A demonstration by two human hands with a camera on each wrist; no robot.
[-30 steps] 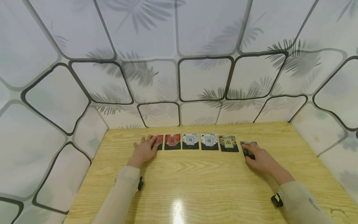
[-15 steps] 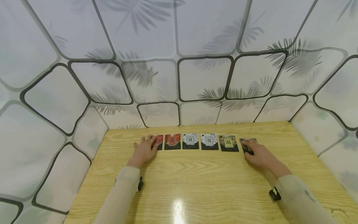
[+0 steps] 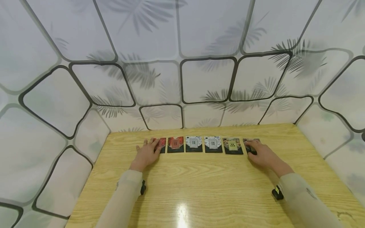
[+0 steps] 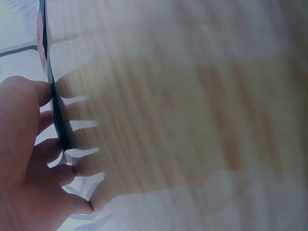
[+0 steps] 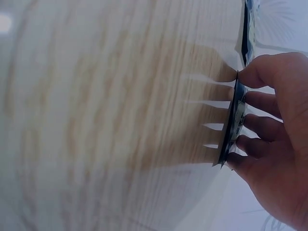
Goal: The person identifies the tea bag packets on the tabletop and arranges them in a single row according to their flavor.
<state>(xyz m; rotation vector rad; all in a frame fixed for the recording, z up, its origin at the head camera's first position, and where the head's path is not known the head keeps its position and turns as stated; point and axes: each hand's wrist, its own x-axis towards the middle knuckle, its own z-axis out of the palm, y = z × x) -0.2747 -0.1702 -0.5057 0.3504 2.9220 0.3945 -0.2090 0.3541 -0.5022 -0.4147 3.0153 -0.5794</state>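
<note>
A row of flat printed packets with dark lower parts lies on the wooden table. At the row's left end my left hand (image 3: 146, 155) rests with spread fingers on a red packet (image 3: 163, 146), partly hiding it. My right hand (image 3: 263, 155) touches the rightmost packet (image 3: 251, 149), its fingers over the top and the thumb at the near left edge. The right wrist view shows the fingertips spread along this packet (image 5: 233, 122), which bends slightly. Beside it lies a packet with a yellow-green label (image 3: 233, 146), a narrow gap between them.
Between the hands also lie another red packet (image 3: 175, 144) and two white-topped ones, a white packet (image 3: 194, 144) and its twin packet (image 3: 213, 144). The wooden table (image 3: 182, 180) meets patterned fabric walls (image 3: 209, 80) at its back and sides.
My right hand has slid the rightmost packet left and slightly away from me, bringing it closer to the row and nearly level with it. The left hand has stayed in place.
</note>
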